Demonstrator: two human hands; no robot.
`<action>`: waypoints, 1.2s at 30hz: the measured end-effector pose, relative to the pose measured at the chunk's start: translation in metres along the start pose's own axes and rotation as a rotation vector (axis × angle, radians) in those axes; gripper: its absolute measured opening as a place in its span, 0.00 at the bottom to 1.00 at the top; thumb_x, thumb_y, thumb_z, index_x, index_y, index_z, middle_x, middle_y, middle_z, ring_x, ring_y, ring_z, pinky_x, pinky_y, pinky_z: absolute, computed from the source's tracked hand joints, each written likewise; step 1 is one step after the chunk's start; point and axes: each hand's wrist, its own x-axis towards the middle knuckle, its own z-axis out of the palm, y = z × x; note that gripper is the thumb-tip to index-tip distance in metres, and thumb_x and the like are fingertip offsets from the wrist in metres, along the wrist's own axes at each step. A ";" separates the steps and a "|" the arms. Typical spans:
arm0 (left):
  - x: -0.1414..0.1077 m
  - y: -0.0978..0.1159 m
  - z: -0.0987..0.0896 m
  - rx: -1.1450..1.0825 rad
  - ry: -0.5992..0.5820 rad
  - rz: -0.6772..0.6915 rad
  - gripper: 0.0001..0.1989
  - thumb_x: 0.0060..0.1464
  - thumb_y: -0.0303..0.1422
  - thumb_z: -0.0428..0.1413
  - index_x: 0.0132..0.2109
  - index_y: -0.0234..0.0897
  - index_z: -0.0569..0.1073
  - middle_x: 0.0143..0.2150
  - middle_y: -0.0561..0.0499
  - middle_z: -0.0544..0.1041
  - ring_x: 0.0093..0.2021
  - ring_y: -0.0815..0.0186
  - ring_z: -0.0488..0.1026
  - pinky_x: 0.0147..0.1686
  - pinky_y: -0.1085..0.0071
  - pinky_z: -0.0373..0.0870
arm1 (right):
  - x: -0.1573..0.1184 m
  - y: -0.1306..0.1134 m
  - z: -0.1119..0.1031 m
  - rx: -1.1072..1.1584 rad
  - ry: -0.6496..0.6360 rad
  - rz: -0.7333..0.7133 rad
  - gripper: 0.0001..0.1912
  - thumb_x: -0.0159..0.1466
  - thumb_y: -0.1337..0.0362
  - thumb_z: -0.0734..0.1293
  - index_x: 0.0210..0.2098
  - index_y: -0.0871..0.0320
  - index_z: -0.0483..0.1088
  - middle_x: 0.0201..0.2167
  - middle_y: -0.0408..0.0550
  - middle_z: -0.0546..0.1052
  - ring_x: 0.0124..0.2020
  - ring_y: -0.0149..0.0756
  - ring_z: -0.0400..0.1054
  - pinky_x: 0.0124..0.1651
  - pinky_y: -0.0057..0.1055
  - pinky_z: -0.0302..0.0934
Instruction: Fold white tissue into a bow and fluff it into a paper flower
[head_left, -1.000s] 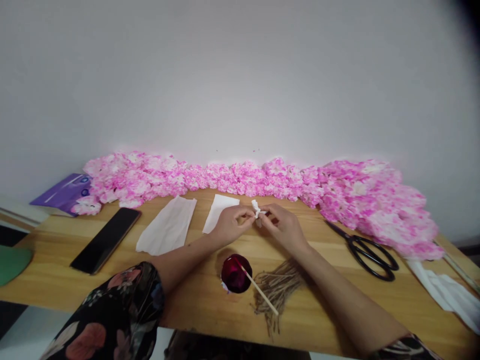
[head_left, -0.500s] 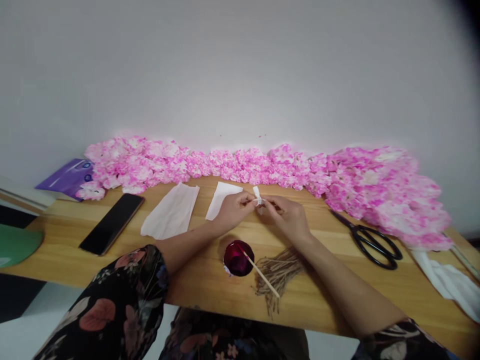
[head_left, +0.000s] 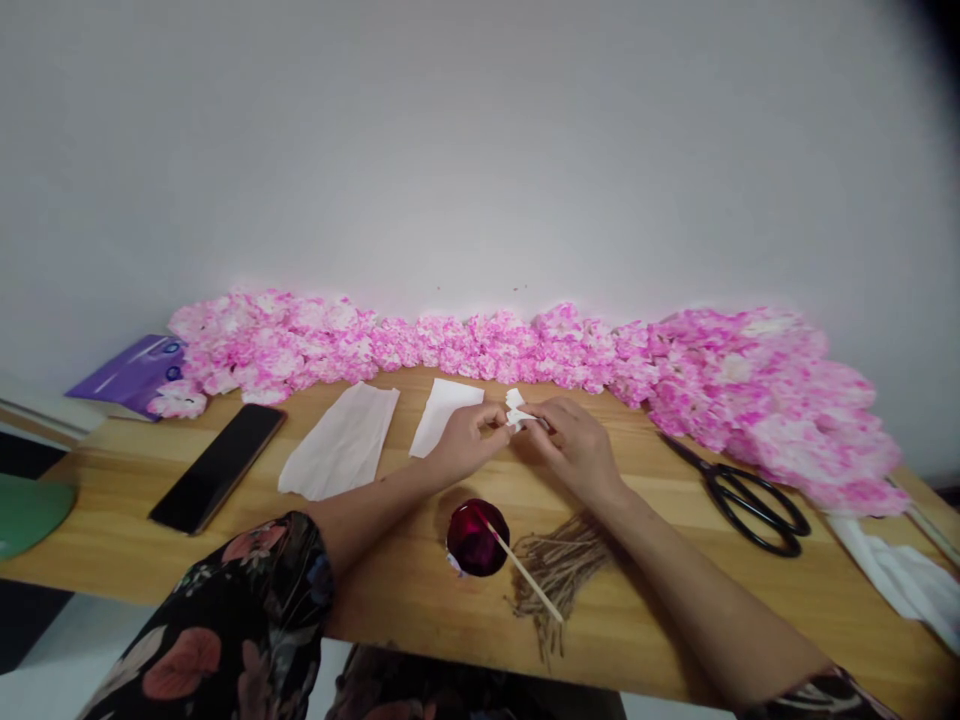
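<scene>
Between my two hands is a small bunched piece of white tissue paper (head_left: pixel 515 402), its upper end fanned out. My left hand (head_left: pixel 474 432) pinches it from the left, with thumb and forefinger together. From the right, my right hand (head_left: pixel 574 440) pinches the same paper, and its fingers cover part of it. Just left of my hands lies a white paper sheet (head_left: pixel 442 412). Below them stands a small cup of dark magenta liquid (head_left: pixel 477 545), with a thin wooden stick (head_left: pixel 534 582) leaning out of it. A bundle of thin brown twigs (head_left: pixel 566 560) lies right of the cup.
Pink-and-white paper flowers (head_left: pixel 495 345) line the back against the wall. Black scissors (head_left: pixel 754 500) lie at right, near white tissue (head_left: pixel 892 565). At left are a phone (head_left: pixel 217 468), a tissue sheet (head_left: pixel 341 440), a purple packet (head_left: pixel 135 375) and a green object (head_left: pixel 34 515).
The white paper between my fingers now fans out more at its top, and my right fingers have closed further over it. The whole view has shifted slightly, with the table lower in it.
</scene>
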 end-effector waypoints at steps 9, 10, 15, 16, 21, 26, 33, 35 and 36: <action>0.000 0.001 -0.002 0.049 -0.074 -0.003 0.16 0.59 0.41 0.48 0.28 0.35 0.67 0.26 0.54 0.66 0.29 0.70 0.62 0.30 0.74 0.58 | -0.001 -0.002 0.003 0.125 -0.027 0.062 0.11 0.66 0.63 0.61 0.40 0.54 0.76 0.35 0.50 0.79 0.37 0.40 0.71 0.40 0.35 0.63; 0.000 0.002 -0.002 0.044 -0.081 -0.003 0.16 0.59 0.41 0.48 0.27 0.35 0.65 0.25 0.55 0.64 0.28 0.70 0.61 0.29 0.74 0.57 | -0.001 -0.002 0.003 0.178 -0.029 0.121 0.11 0.65 0.61 0.62 0.39 0.53 0.76 0.34 0.50 0.79 0.36 0.40 0.71 0.39 0.35 0.63; 0.002 0.002 -0.004 -0.059 -0.072 -0.032 0.16 0.57 0.41 0.48 0.25 0.35 0.61 0.23 0.56 0.59 0.27 0.71 0.57 0.29 0.74 0.54 | 0.002 0.005 0.009 0.581 -0.051 0.548 0.12 0.61 0.55 0.65 0.34 0.56 0.76 0.29 0.47 0.78 0.26 0.36 0.68 0.30 0.32 0.62; 0.002 0.001 -0.005 -0.067 -0.068 -0.038 0.16 0.56 0.41 0.49 0.25 0.35 0.62 0.23 0.56 0.58 0.27 0.71 0.57 0.29 0.74 0.54 | 0.003 0.005 0.009 0.640 -0.066 0.599 0.12 0.60 0.55 0.65 0.33 0.56 0.75 0.28 0.46 0.77 0.25 0.35 0.68 0.28 0.31 0.62; 0.001 -0.002 -0.004 -0.009 -0.051 0.003 0.16 0.57 0.39 0.49 0.25 0.35 0.63 0.24 0.56 0.60 0.27 0.71 0.57 0.28 0.74 0.53 | 0.004 0.000 0.002 0.344 -0.043 0.266 0.10 0.61 0.59 0.65 0.39 0.56 0.75 0.36 0.49 0.78 0.37 0.40 0.70 0.39 0.36 0.64; 0.000 0.002 -0.003 0.129 -0.064 0.157 0.13 0.57 0.33 0.49 0.25 0.35 0.63 0.25 0.55 0.64 0.28 0.70 0.61 0.30 0.73 0.55 | 0.001 -0.004 0.000 0.123 0.022 0.004 0.09 0.63 0.63 0.64 0.39 0.56 0.75 0.36 0.52 0.78 0.39 0.41 0.70 0.43 0.37 0.63; 0.001 0.004 -0.003 0.206 -0.035 0.126 0.16 0.56 0.34 0.49 0.23 0.36 0.57 0.22 0.56 0.59 0.25 0.72 0.57 0.27 0.73 0.52 | 0.002 0.002 0.008 0.474 -0.033 0.457 0.12 0.61 0.57 0.63 0.32 0.57 0.75 0.26 0.44 0.77 0.26 0.34 0.69 0.29 0.29 0.61; 0.001 0.004 -0.003 0.267 -0.022 0.122 0.16 0.55 0.36 0.52 0.24 0.35 0.59 0.23 0.56 0.61 0.25 0.72 0.58 0.27 0.74 0.51 | 0.002 0.000 0.008 0.408 -0.031 0.391 0.11 0.61 0.59 0.63 0.34 0.57 0.75 0.30 0.45 0.78 0.29 0.35 0.70 0.32 0.29 0.62; 0.000 0.005 -0.003 0.310 -0.019 0.124 0.16 0.55 0.37 0.52 0.24 0.35 0.61 0.23 0.56 0.62 0.25 0.72 0.58 0.27 0.73 0.51 | 0.002 -0.001 0.007 0.354 -0.027 0.332 0.10 0.61 0.61 0.63 0.36 0.56 0.75 0.32 0.46 0.79 0.31 0.36 0.70 0.33 0.30 0.62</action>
